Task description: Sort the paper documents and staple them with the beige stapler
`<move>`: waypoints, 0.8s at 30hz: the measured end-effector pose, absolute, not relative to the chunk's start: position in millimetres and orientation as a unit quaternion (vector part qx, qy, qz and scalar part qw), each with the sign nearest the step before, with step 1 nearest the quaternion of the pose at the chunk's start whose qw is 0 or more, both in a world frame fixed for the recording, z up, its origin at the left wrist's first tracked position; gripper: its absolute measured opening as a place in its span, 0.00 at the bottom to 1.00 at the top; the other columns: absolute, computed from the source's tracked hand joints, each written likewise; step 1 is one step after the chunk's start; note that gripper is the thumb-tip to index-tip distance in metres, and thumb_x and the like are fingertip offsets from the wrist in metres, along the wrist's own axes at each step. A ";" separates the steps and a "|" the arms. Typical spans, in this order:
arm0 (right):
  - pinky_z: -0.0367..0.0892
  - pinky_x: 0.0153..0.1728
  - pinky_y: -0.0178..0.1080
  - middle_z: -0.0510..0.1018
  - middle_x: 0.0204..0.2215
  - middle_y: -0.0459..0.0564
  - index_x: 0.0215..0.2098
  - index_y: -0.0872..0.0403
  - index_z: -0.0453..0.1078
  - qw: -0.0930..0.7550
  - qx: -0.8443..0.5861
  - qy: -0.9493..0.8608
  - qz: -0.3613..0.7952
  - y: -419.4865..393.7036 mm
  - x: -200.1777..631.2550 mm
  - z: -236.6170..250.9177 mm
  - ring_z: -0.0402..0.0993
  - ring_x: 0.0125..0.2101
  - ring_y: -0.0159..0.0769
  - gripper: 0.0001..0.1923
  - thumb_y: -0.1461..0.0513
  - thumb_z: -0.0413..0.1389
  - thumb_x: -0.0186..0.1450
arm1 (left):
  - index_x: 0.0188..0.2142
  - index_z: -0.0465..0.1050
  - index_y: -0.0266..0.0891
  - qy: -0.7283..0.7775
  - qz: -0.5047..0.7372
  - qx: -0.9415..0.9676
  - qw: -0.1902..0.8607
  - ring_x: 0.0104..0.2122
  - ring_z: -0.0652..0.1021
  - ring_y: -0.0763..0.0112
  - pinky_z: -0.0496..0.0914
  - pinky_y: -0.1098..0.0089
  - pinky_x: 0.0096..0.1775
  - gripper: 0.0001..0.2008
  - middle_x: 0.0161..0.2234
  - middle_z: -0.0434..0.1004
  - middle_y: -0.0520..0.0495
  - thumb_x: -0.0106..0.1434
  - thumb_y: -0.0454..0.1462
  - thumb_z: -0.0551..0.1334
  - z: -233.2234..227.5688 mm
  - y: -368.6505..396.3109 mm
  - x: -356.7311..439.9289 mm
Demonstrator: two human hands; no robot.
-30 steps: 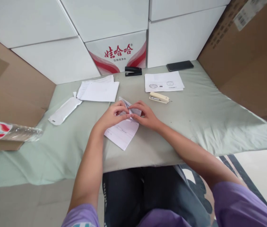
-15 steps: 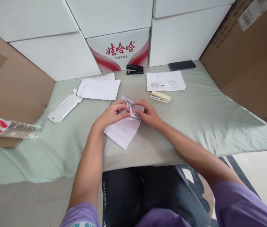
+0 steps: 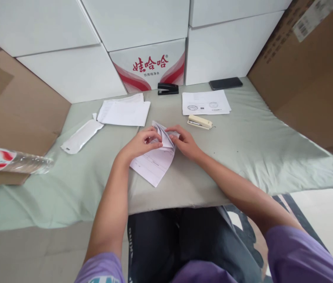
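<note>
Both hands meet over a stack of printed paper slips [image 3: 154,163] on the near middle of the green-covered table [image 3: 243,145]. Left hand [image 3: 138,144] lies palm down on the stack's upper left, thumb and fingertips pinched on a raised corner of the top sheets. Right hand [image 3: 185,142] comes in from the right with its fingers curled, pinching the same lifted fold from the other side, so the fingertips of the two hands nearly touch. The stack's long axis runs diagonally, its near corner pointing toward the person and its lifted end pointing away to the right. Both forearms reach forward from purple sleeves, converging at the paper.

Just beyond the right hand lies a cream stapler [image 3: 199,122], with a stamped document [image 3: 206,103] behind it. To the left sit a white paper pile [image 3: 124,112] and a white pouch [image 3: 80,136]. Farther back are a black stapler [image 3: 168,89] and a dark phone [image 3: 225,83], against white cartons [image 3: 222,51]; whether these hold anything cannot be told.
</note>
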State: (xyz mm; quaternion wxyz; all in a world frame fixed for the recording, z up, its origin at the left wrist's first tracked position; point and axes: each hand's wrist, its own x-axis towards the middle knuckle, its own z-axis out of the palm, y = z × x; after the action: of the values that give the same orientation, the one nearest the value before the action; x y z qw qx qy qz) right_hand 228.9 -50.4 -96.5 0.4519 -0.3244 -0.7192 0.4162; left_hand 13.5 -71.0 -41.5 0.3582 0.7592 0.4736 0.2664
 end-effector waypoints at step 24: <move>0.68 0.38 0.40 0.76 0.47 0.53 0.50 0.53 0.70 0.432 -0.357 -0.725 0.401 -49.6 228.2 -98.7 0.71 0.40 0.38 0.15 0.57 0.53 0.66 | 0.29 0.69 0.39 0.507 0.280 0.725 0.373 0.30 0.67 0.72 0.62 0.69 0.33 0.04 0.31 0.65 0.52 0.58 0.37 0.61 -41.2 -73.3 17.2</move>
State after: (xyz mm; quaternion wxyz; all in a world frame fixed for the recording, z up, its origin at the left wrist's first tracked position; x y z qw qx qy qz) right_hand 228.2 -49.6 -98.7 0.4318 -0.3573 -0.7245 0.4013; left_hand 17.2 -73.3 -41.2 0.3735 0.7248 0.5066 0.2804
